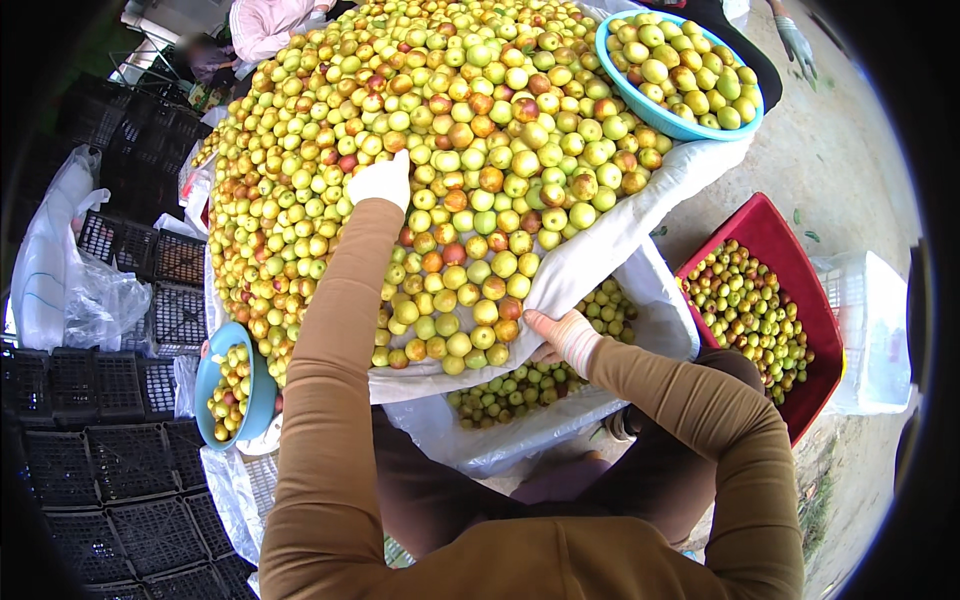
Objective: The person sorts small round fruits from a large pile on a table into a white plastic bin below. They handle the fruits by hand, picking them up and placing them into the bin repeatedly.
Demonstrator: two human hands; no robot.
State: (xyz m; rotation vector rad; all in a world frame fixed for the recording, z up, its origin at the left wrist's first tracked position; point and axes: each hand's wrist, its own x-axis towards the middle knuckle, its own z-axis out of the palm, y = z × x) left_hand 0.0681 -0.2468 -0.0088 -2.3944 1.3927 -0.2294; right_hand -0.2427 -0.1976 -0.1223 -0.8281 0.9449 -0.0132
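A large heap of small round fruit, green-yellow with reddish patches like fresh jujubes, lies on a white cloth. My left hand, in a white glove, reaches into the middle of the heap. Its fingers are washed out by glare and partly hidden, so what they hold does not show. At the heap's near right edge, my right hand pinches the cloth's border, its bare thumb on top; a striped light covering wraps the palm. Below that border stands a plastic-lined white crate with more fruit inside.
A blue basin of fruit sits at the far right of the heap, another blue basin at the near left. Right of me stands a red crate of fruit. Black crates are stacked left. Other people are at the far side.
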